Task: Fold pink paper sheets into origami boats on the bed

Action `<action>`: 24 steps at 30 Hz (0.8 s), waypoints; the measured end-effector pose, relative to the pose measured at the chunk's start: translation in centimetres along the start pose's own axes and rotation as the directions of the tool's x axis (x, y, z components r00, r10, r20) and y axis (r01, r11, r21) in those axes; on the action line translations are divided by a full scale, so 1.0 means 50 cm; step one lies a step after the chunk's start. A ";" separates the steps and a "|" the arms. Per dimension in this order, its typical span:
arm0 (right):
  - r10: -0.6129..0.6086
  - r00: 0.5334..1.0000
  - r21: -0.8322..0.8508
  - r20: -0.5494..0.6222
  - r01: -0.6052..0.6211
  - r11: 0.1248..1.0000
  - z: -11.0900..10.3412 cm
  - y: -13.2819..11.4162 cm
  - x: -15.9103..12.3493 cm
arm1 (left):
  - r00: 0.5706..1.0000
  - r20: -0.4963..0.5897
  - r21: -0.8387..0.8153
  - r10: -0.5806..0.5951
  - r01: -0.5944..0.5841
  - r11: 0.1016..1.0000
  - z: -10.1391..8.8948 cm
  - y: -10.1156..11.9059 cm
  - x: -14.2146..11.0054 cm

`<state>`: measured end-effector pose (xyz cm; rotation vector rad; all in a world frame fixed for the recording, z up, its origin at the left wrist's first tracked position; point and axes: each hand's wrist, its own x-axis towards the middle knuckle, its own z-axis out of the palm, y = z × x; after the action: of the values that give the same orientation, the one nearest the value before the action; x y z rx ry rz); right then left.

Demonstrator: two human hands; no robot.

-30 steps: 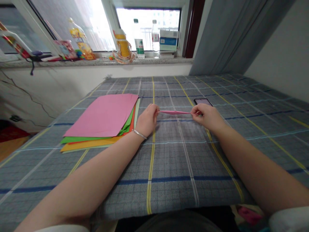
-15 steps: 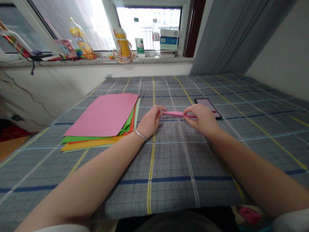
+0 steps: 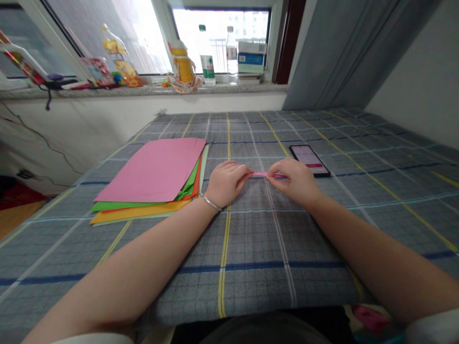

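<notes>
Pink paper strip (image 3: 267, 175) lay level across the view, its long axis running left to right between the two hands and square to the person's forearms. It sat about midway between them, so neither hand was clearly the nearer. Its ends were hidden inside the grip of each hand, leaving only a short, narrow stretch showing in the gap. The left hand (image 3: 227, 184) and the right hand (image 3: 296, 181) were both nearly closed, palms down, with fingers curled and pinching the strip from either side. The hands were just apart and rested low over the checked grey bedcover (image 3: 251, 248), though I could not tell whether they or the strip touched it. A silver bangle (image 3: 211, 203) circled the left wrist. Just beside the left hand lay a stack of coloured paper (image 3: 150, 172), with a pink sheet on top and green, orange and yellow edges showing beneath. Beyond the right hand, a smartphone (image 3: 310, 160) lay with its screen lit. Plastic bottles (image 3: 207, 55) stood on the window sill (image 3: 143, 90) at the far end of the bed.
</notes>
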<state>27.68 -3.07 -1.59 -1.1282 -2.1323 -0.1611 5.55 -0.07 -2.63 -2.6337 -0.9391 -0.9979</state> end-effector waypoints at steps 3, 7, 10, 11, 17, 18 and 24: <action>0.011 1.000 -0.001 -0.009 -0.011 1.000 -0.001 -0.002 0.000 | 1.000 -0.002 -0.001 0.018 -0.018 1.000 0.001 0.000 -0.001; -0.001 1.000 -0.018 -0.008 0.001 1.000 -0.004 0.007 -0.002 | 1.000 -0.001 -0.025 -0.002 0.002 1.000 0.001 -0.003 -0.002; 0.017 1.000 -0.037 -0.008 -0.018 0.999 -0.009 0.021 -0.004 | 0.998 -0.011 -0.061 -0.063 0.062 0.996 0.002 -0.008 -0.001; 0.029 1.000 -0.036 -0.009 -0.029 0.999 -0.011 0.026 -0.005 | 0.996 -0.017 -0.078 -0.090 0.088 0.993 0.003 -0.010 -0.001; 0.155 0.988 -0.011 0.009 -0.155 0.988 -0.018 0.055 -0.008 | 0.944 -0.088 -0.283 -0.319 0.284 0.916 0.018 -0.031 -0.005; 0.179 0.984 -0.025 0.007 -0.179 0.984 -0.018 0.059 -0.009 | 0.927 -0.106 -0.330 -0.359 0.308 0.893 0.021 -0.036 -0.005; 0.193 0.969 0.215 -0.151 -0.158 0.964 -0.013 0.054 -0.009 | 0.893 -0.180 -0.502 -0.413 0.278 0.819 0.035 -0.062 -0.004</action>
<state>30.24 -2.00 -1.95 -1.1345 -1.8411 0.0397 4.47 2.87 -4.28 -2.6001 -1.2741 -1.8473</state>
